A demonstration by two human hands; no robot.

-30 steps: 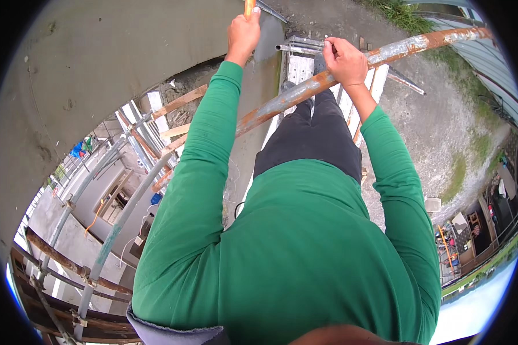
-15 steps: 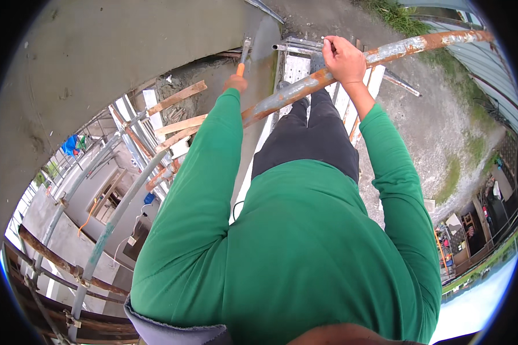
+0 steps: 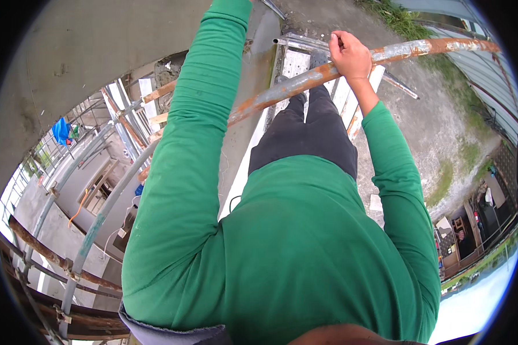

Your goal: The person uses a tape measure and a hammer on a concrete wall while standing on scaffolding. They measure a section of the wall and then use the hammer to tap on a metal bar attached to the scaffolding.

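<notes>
My left arm, in a green sleeve [image 3: 204, 98], stretches up past the top edge, and the hand at its end is out of the picture. My right hand [image 3: 351, 56] lies over a rusty, paint-flecked metal pipe [image 3: 293, 86] that crosses in front of my legs. Its fingers are curled closed above the pipe; what they hold, if anything, is hidden. To the left spreads a broad grey wet-looking concrete surface [image 3: 98, 46].
Below my feet is a perforated metal plank [image 3: 295, 64] with loose pipes at its far end. Scaffold tubes [image 3: 95, 224] and wooden strips [image 3: 158, 92] stand at the left. Gravel ground [image 3: 420, 132] and a corrugated sheet fence [image 3: 483, 75] lie to the right.
My left arm has reached further up and forward, carrying the hand and its orange-handled tool out of the picture. My right hand stays over the pipe, its fingers slightly turned.
</notes>
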